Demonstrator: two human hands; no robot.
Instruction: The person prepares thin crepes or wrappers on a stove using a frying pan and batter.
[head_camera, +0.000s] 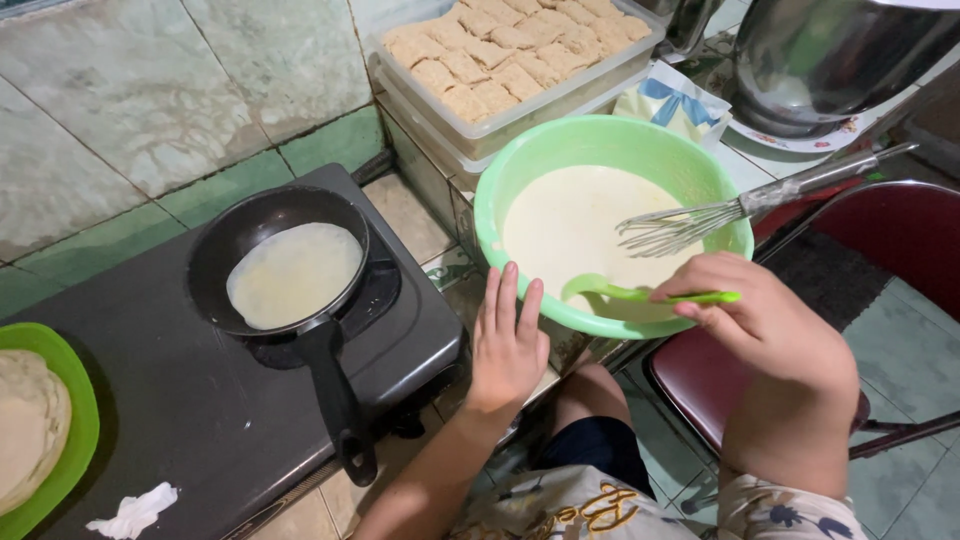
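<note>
I am holding a green ladle (640, 293) by its thin plastic handle, my right hand (765, 335) pinching it between thumb and fingers while its cup is dipping into the pale batter (570, 225) at the near rim of the green mixing bowl (520, 165). The ladle looks light and stiff; filled, it would likely be front-heavy and prone to dripping, so the handle's far end seems the sound place to grip. The batter looks thin and runny. My left hand (507, 345) is resting flat against the bowl's outer wall, fingers straight and loose, grasping nothing. A wire whisk (700, 220) is leaning in the bowl, its steel handle sticking out over the far rim. To the left, a thin crepe (293, 273) is cooking in a small black frying pan (225, 250) on a black single-burner stove (160, 400). A green plate (80, 420) of finished crepes is sitting at the far left, a crumpled tissue (133, 512) near it. Behind the bowl, a clear tray (540, 105) is holding rows of folded, breaded rolls.
</note>
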